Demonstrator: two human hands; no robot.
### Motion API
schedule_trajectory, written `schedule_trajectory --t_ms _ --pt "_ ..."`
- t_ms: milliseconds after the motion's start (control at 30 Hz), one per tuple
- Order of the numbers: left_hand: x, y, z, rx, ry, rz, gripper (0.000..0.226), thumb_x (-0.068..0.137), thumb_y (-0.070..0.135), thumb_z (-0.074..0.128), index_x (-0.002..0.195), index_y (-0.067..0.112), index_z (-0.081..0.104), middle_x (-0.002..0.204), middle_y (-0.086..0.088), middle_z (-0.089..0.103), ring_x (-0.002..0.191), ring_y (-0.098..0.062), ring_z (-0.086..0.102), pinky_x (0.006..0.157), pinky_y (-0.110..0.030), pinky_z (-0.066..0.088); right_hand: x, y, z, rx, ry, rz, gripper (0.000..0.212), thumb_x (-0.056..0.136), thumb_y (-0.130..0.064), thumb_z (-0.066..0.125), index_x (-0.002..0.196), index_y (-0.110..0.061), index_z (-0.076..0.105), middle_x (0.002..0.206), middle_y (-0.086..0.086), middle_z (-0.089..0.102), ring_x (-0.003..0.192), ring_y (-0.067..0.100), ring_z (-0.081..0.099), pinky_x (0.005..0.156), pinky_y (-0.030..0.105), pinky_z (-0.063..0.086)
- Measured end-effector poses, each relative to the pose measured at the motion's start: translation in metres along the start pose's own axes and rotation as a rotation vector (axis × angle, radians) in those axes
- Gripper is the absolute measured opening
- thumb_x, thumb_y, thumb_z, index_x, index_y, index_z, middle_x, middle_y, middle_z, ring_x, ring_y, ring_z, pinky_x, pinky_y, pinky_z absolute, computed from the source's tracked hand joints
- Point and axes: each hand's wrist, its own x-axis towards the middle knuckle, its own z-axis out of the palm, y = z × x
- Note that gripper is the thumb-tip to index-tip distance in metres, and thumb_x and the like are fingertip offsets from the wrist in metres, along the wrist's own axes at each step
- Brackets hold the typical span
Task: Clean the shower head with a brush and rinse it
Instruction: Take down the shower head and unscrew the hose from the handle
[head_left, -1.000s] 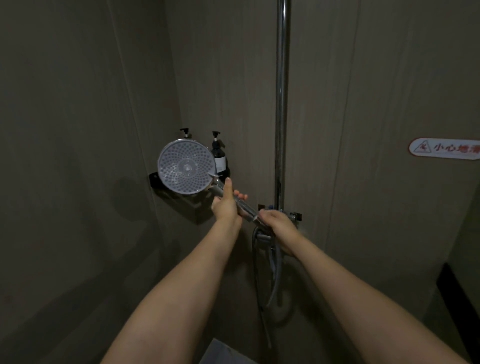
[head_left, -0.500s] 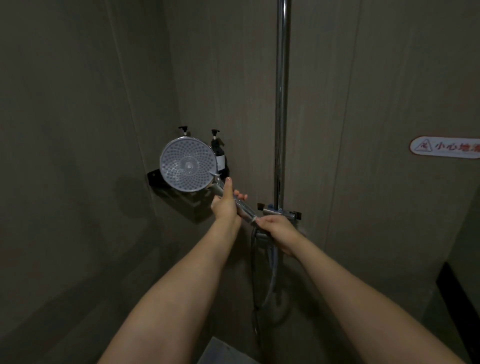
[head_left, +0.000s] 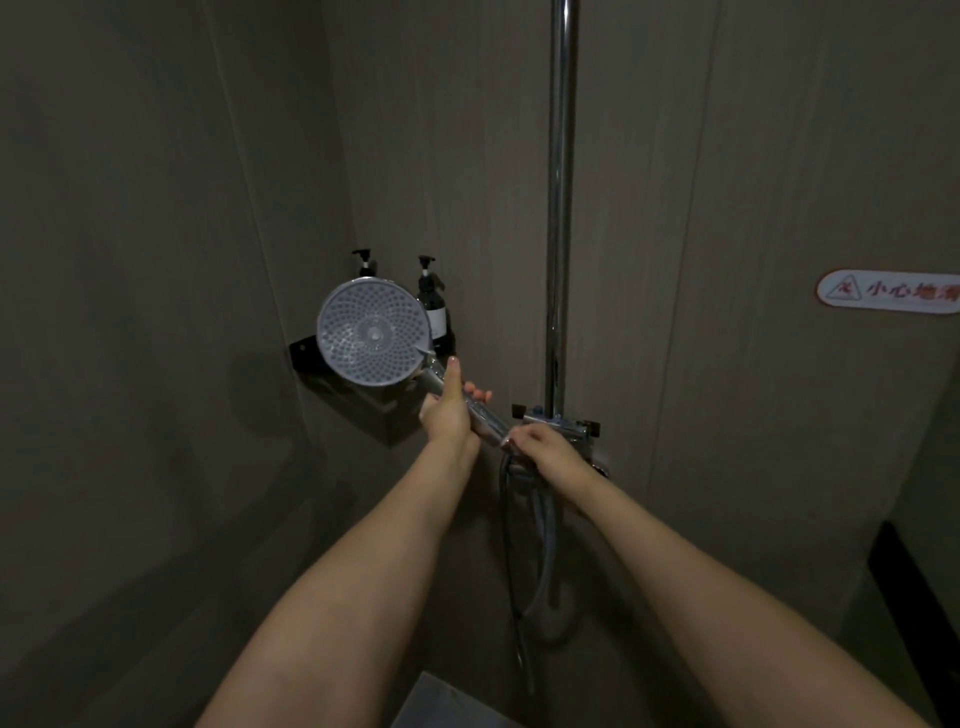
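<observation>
Dim shower stall. I have the shower head (head_left: 373, 332) up in front of the corner, spray face turned toward my camera, so the nozzle holes are all in view for checking or scrubbing.

My left hand (head_left: 448, 415) grips the handle just below the round head, fingers wrapped round it, thumb laid along the top; that looks like the steadying hold that sets the angle.

My right hand (head_left: 548, 451) is at the lower end of the handle, where the hose (head_left: 543, 551) joins, fingers curled there. It also sits right over the tap fitting (head_left: 556, 418) at the foot of the upright pipe (head_left: 561, 182). Cannot tell whether it pinches the handle end, the hose nut or a tap control.

No water coming from the head. No brush in view, so I judge scrubbing is not under way in this frame.

Behind the head: two pump bottles (head_left: 431, 304) on a dark corner shelf (head_left: 306, 351), partly hidden by it. A slip-warning sign (head_left: 888, 292) on the right wall.

Hose hangs in a slack loop below, free to follow the head.
</observation>
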Motion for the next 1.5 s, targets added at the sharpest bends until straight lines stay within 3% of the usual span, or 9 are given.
schedule_trajectory --t_ms 133,300,467,633,867,1000,1167,1300,1500 --pt "0.000 -0.001 0.000 0.021 -0.003 0.005 0.016 0.087 0.025 0.063 0.095 0.013 0.056 0.067 0.001 0.050 0.060 -0.010 0.052 0.076 -0.033 0.053 -0.002 0.001 -0.002 -0.135 -0.019 -0.019 0.010 0.088 -0.026 0.059 0.081 -0.022 0.054 0.076 -0.005 0.055 0.071 0.011 0.053 0.068 0.026 0.043" --pt "-0.002 -0.002 0.001 0.034 -0.005 0.013 0.025 0.087 0.026 0.063 0.104 0.010 0.057 0.068 0.001 0.051 0.061 -0.010 0.053 0.071 -0.030 0.054 -0.001 0.000 -0.002 -0.071 -0.046 0.016 0.017 0.094 -0.031 0.048 0.088 -0.021 0.061 0.087 -0.001 0.060 0.091 0.020 0.057 0.092 0.042 0.045" --pt "-0.001 -0.004 -0.001 0.014 -0.015 -0.001 0.031 0.085 0.027 0.065 0.108 0.010 0.056 0.069 0.002 0.052 0.061 -0.010 0.053 0.073 -0.031 0.054 -0.003 0.002 -0.003 -0.157 -0.051 -0.029 0.013 0.088 -0.027 0.059 0.087 -0.015 0.056 0.075 -0.001 0.056 0.072 0.015 0.054 0.069 0.030 0.044" --pt "-0.005 -0.003 0.003 0.059 -0.021 0.016 0.016 0.088 0.025 0.062 0.095 0.011 0.056 0.069 0.001 0.050 0.062 -0.011 0.052 0.068 -0.028 0.052 -0.005 0.004 0.005 -0.051 -0.073 -0.002 0.027 0.099 -0.031 0.039 0.076 -0.021 0.050 0.061 -0.002 0.050 0.053 0.009 0.044 0.060 0.027 0.037" --pt "-0.008 -0.002 0.005 0.035 -0.032 0.005 0.027 0.086 0.026 0.064 0.107 0.010 0.057 0.070 0.002 0.052 0.063 -0.010 0.054 0.069 -0.029 0.053 -0.005 0.002 -0.004 -0.128 -0.057 -0.029 0.012 0.092 -0.026 0.053 0.080 -0.023 0.054 0.075 -0.002 0.052 0.070 0.013 0.050 0.069 0.030 0.042" --pt "-0.008 -0.001 0.005 0.051 -0.025 0.009 0.022 0.087 0.026 0.064 0.102 0.012 0.057 0.071 0.001 0.053 0.064 -0.011 0.054 0.072 -0.030 0.053 -0.007 -0.001 -0.006 0.019 -0.093 0.012 0.028 0.098 -0.031 0.038 0.082 -0.021 0.059 0.075 -0.002 0.061 0.067 0.011 0.052 0.066 0.026 0.042" --pt "-0.012 -0.003 0.006 0.029 -0.029 -0.010 0.026 0.087 0.027 0.063 0.107 0.011 0.056 0.071 0.001 0.053 0.065 -0.011 0.054 0.079 -0.033 0.053 -0.007 0.003 -0.005 -0.236 -0.020 -0.065 0.015 0.085 -0.017 0.062 0.081 -0.026 0.052 0.079 -0.007 0.054 0.073 0.008 0.054 0.071 0.025 0.046" --pt "-0.010 -0.002 0.005 0.076 -0.025 0.017 0.018 0.087 0.026 0.064 0.095 0.013 0.056 0.072 0.001 0.053 0.065 -0.011 0.055 0.073 -0.030 0.052 -0.009 -0.002 -0.003 -0.122 -0.123 -0.017 0.016 0.095 -0.029 0.047 0.087 -0.022 0.059 0.083 -0.005 0.061 0.089 0.019 0.059 0.089 0.036 0.045" --pt "-0.013 -0.002 0.007 0.049 -0.027 0.015 0.018 0.087 0.026 0.063 0.097 0.012 0.056 0.071 0.001 0.053 0.064 -0.011 0.054 0.070 -0.029 0.053 -0.007 0.001 -0.001 -0.134 -0.012 -0.050 0.007 0.088 -0.016 0.059 0.084 -0.021 0.056 0.077 -0.005 0.055 0.076 0.012 0.054 0.078 0.031 0.046"
